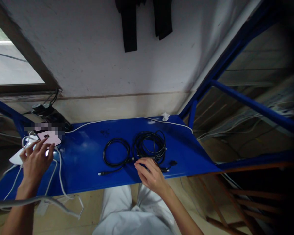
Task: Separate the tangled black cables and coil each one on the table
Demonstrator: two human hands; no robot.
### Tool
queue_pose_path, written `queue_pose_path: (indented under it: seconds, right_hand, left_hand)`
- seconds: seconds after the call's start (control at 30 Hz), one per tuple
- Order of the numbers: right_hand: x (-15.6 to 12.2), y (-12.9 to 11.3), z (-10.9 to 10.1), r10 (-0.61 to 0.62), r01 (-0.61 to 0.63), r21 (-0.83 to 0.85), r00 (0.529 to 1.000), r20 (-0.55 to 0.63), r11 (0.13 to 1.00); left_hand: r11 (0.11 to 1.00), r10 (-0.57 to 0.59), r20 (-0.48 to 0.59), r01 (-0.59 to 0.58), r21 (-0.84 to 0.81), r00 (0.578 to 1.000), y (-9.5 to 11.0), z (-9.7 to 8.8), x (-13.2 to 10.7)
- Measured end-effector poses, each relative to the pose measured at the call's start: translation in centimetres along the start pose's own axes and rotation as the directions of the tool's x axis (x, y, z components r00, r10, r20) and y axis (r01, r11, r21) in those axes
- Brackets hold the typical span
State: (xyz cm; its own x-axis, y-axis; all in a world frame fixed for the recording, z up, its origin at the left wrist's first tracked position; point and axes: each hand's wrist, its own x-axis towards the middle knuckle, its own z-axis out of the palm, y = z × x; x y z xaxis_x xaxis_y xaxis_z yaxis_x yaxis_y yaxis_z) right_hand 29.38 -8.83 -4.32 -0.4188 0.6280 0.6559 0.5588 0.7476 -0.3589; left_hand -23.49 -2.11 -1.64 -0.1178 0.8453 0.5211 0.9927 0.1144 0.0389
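On the blue metal shelf (88,156) lie two coils of black cable: a small one (116,156) and a larger, thicker one (149,145). My right hand (150,174) rests at the near edge of the larger coil, fingers bent and touching the cable near its plug end (172,162). My left hand (36,160) is at the shelf's left end, fingers spread over a pink-white device (49,137) and white cables (60,176). A straight cable end with a silver plug (101,173) points left from the small coil.
A white cable (112,120) runs along the shelf's back edge to a white clip (165,116). A black device (47,112) sits at the back left by the window. Blue frame bars (247,102) rise on the right, with wooden slats below. Dark straps (129,26) hang on the wall.
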Motion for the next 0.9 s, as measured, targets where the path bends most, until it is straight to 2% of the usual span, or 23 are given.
queue_pose_path:
  seconds: [0.1,0.23,0.4,0.63,0.9]
  right_hand:
    - [-1.2,-0.1,-1.4,0.045,-0.045,0.017,0.999,-0.016,0.999]
    - [-1.9,-0.9,-2.0,0.078,-0.081,0.085,0.996,0.040,0.993]
    - [-2.2,-1.5,-1.3,0.081,-0.088,0.108,0.995,0.064,0.990]
    - [-2.5,-0.9,-0.4,0.093,-0.096,0.080,0.995,0.036,0.992]
    - [-2.4,-0.6,0.0,0.081,-0.086,0.093,0.995,0.050,0.992]
  left_hand:
    - [1.000,-0.019,0.002,0.019,-0.002,1.000,0.1,-0.2,-1.9]
    - [0.999,-0.049,0.035,0.049,0.012,0.998,0.3,-0.2,-2.9]
    - [0.997,-0.043,0.026,0.044,-0.060,0.999,0.5,-0.1,-3.1]
    - [0.994,0.021,0.036,-0.018,-0.106,0.999,-0.2,0.6,-3.3]
    - [0.998,0.051,0.020,-0.050,-0.040,0.999,-0.8,1.6,-3.5]
